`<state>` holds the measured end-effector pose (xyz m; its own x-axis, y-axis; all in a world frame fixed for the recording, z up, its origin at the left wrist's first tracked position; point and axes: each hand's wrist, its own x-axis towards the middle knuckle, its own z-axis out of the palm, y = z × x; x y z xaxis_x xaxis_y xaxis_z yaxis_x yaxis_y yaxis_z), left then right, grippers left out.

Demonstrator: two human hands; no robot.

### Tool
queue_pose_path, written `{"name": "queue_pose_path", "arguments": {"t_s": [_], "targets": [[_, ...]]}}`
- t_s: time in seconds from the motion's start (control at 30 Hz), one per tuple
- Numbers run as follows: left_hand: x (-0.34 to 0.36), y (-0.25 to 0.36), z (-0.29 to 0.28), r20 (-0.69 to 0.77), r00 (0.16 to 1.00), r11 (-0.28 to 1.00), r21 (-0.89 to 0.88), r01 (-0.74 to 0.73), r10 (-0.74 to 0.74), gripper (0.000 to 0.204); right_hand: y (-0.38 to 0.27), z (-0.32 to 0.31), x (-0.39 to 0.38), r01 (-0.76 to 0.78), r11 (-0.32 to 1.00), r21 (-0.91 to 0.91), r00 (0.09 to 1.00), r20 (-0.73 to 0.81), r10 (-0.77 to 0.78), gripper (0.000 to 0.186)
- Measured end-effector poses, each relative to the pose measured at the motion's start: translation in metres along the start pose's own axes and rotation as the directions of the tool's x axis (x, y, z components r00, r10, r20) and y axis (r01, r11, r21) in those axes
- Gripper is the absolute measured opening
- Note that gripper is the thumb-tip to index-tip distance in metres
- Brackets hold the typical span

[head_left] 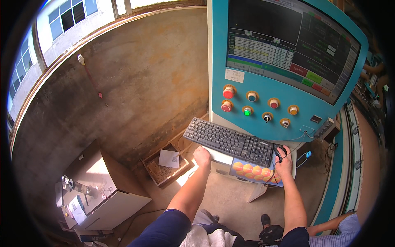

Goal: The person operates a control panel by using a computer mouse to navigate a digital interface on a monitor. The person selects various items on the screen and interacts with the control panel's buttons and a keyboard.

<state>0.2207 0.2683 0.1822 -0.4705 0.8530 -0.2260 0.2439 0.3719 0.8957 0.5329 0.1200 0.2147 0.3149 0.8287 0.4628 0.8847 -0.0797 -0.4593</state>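
While the right hand [284, 165] lay curved over the black computer mouse [280, 151], its fingers partly bent around the casing, the left hand [202, 157] was curled into a loose fist at the left end of the console's pale shelf [221, 157]. Nothing showed in that fist, though its inner side was hidden, so I could not tell whether it held anything.

The mouse sat near the right end of the shelf, just beside the number-pad end of the black keyboard [230, 141]. The keyboard slanted across the shelf, with the hexagon-patterned mouse pad [255, 171] in front of it at the front edge. Whether the mouse rested on the pad was hard to tell under the hand.

Above stood the teal control panel [220, 55] with its lit monitor [267, 51], and among the buttons below the screen a green one [247, 111] glowed.

The step in hand seemed to be pointing or selecting on the monitor with the mouse. From that pose, the next move probably called for small, controlled slides and a light finger press, with the cable [266, 182] kept from snagging.
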Motion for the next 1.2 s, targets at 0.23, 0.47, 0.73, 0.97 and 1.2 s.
{"name": "queue_pose_path", "arguments": {"t_s": [0.23,0.47,0.73,0.97,1.2], "targets": [[0.000,-0.001,0.000,-0.008,1.000,0.999,-0.031,0.021,-0.021,0.044,0.001,0.001,0.000,0.005,1.000,-0.008,1.000,-0.015,-0.005,0.039],[0.003,-0.004,0.002,0.002,1.000,1.000,0.018,-0.025,0.025,0.044,-0.001,0.000,0.000,0.010,1.000,-0.007,1.000,-0.027,-0.010,0.039],[0.007,-0.009,0.006,0.014,0.996,0.986,0.139,-0.093,0.091,0.045,0.000,0.001,0.000,0.008,1.000,-0.007,1.000,-0.030,-0.008,0.039],[0.002,-0.003,0.002,-0.010,0.999,0.999,0.029,-0.038,0.038,0.045,0.003,0.002,0.000,-0.006,1.000,-0.009,1.000,-0.013,0.006,0.038],[0.010,-0.014,0.008,0.002,0.992,0.979,0.156,-0.129,0.130,0.045,0.001,0.002,0.000,-0.016,1.000,-0.013,1.000,-0.006,0.016,0.039]]}}
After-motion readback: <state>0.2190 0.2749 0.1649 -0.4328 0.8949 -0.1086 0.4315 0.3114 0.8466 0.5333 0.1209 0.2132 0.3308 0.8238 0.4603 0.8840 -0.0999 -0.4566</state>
